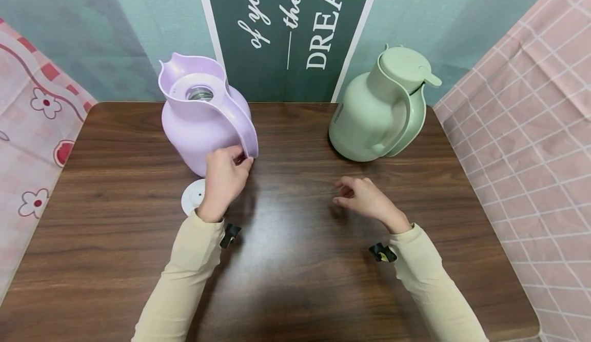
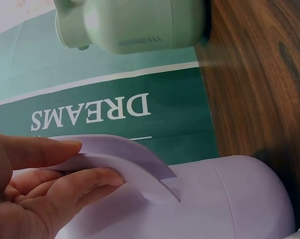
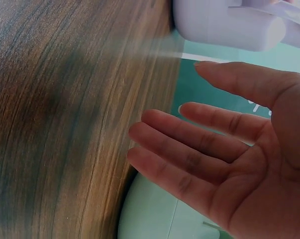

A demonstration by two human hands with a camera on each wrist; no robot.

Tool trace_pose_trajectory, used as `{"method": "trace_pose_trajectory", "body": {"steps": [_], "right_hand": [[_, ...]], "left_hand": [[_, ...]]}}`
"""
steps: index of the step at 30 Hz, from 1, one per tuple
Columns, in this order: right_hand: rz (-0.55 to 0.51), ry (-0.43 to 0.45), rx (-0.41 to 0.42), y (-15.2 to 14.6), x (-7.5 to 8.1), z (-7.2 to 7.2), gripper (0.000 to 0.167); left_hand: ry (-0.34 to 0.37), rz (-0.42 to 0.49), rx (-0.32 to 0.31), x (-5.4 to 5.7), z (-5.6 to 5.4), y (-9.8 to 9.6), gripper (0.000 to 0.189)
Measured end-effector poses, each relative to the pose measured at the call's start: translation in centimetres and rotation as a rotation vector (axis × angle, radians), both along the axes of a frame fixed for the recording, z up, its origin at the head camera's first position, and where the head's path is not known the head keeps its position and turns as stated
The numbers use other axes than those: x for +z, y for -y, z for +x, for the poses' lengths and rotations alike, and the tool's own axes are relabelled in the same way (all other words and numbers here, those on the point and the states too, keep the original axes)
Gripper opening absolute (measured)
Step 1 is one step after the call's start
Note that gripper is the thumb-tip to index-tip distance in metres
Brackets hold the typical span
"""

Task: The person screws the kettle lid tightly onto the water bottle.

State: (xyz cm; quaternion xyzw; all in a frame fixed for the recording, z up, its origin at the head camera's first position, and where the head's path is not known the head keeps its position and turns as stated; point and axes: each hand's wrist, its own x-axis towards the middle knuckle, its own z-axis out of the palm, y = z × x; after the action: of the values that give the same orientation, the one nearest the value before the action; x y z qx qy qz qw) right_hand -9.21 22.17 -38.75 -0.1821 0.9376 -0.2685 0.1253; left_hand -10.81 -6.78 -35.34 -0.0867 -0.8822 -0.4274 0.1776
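Note:
A lilac vacuum jug (image 1: pixel 198 126) stands at the back left of the table, its top uncovered so the inner neck shows. My left hand (image 1: pixel 226 175) grips the lower part of its handle (image 2: pixel 125 172), thumb on one side and fingers on the other. Partly hidden behind that wrist, a white round disc (image 1: pixel 191 197) lies on the table in front of the jug. My right hand (image 1: pixel 365 197) hovers above the wood holding nothing, its fingers (image 3: pixel 189 159) loosely extended. Nearest to it is a green vacuum jug (image 1: pixel 369 111), its lid on.
The dark wooden table (image 1: pixel 286 280) meets a teal backdrop (image 1: pixel 138 34) with white lettering at the back. Pink checked cloth (image 1: pixel 531 126) hangs along the right, and flowered cloth (image 1: pixel 27 142) along the left. Black straps (image 1: pixel 230 235) sit on both wrists.

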Motion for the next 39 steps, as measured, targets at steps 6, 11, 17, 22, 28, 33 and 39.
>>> {"method": "trace_pose_trajectory", "body": {"steps": [6, 11, 17, 22, 28, 33, 39], "right_hand": [[0.004, 0.007, 0.0, -0.2, -0.3, -0.1, 0.029], [0.004, 0.004, 0.007, -0.2, -0.5, 0.0, 0.027], [0.004, 0.006, 0.002, -0.1, -0.6, 0.2, 0.027], [-0.002, -0.014, 0.01, 0.0, -0.6, 0.3, 0.028], [-0.01, -0.009, 0.01, 0.0, -0.4, 0.0, 0.028], [-0.017, -0.001, 0.023, -0.3, -0.1, -0.3, 0.026], [-0.021, -0.002, 0.035, -0.3, 0.8, -0.6, 0.029]], "left_hand": [[0.029, -0.001, -0.048, 0.2, -0.1, -0.4, 0.007], [0.059, -0.014, -0.091, 0.4, -0.2, -0.7, 0.009], [0.065, -0.021, -0.141, 0.4, -0.1, -0.9, 0.015], [0.062, -0.024, -0.169, 0.3, -0.1, -1.1, 0.02], [0.087, -0.021, -0.202, 0.5, -0.1, -1.6, 0.015], [0.097, -0.036, -0.228, 0.8, -0.1, -2.1, 0.015], [0.082, -0.058, -0.261, 0.9, -0.2, -2.5, 0.024]]}}
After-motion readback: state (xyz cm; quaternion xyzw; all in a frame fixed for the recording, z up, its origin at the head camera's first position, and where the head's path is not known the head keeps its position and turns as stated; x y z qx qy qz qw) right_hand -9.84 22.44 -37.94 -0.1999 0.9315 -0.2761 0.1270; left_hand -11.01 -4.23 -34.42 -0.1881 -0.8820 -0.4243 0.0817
